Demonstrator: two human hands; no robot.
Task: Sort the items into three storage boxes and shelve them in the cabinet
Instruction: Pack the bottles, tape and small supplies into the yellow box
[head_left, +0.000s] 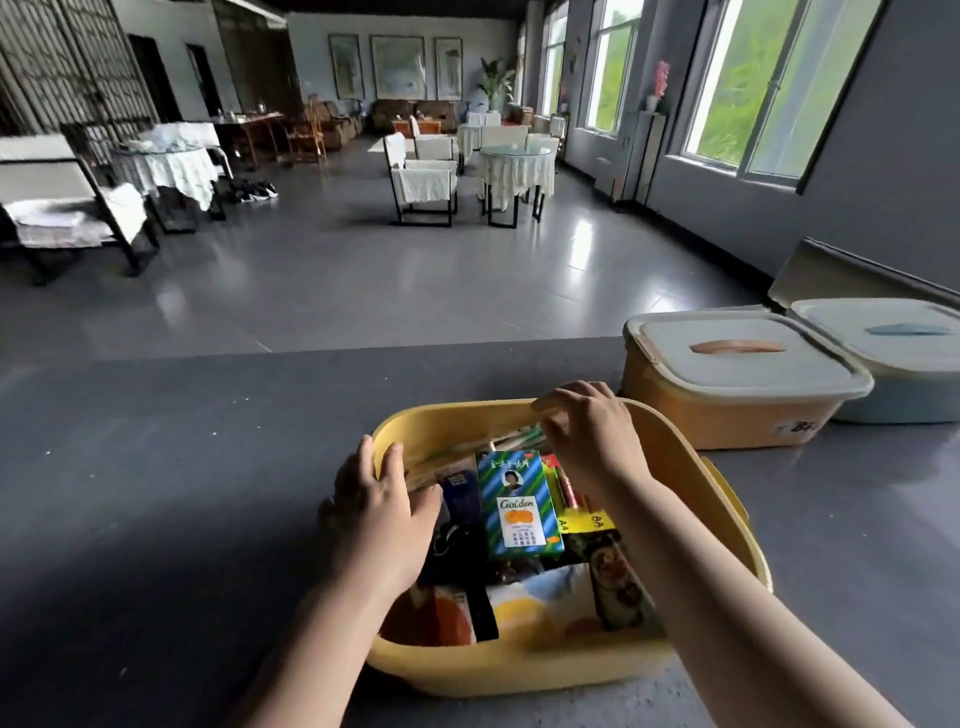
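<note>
Yellow storage box (691, 499) lower centre of frame, crammed with packets, green-striped Golden box (519, 506) on top. Left hand (382, 512) spread flat against its left rim. Right hand (587, 431) curled over the far rim, fingertips into the contents, grip unclear. Orange lidded box (737, 387) and blue lidded box (904, 358) at right.

Daylight came from the windows (769, 83) at right; floor (363, 270) showed glare, near surface (156, 493) sat dim, edges bowed, slight softness.
</note>
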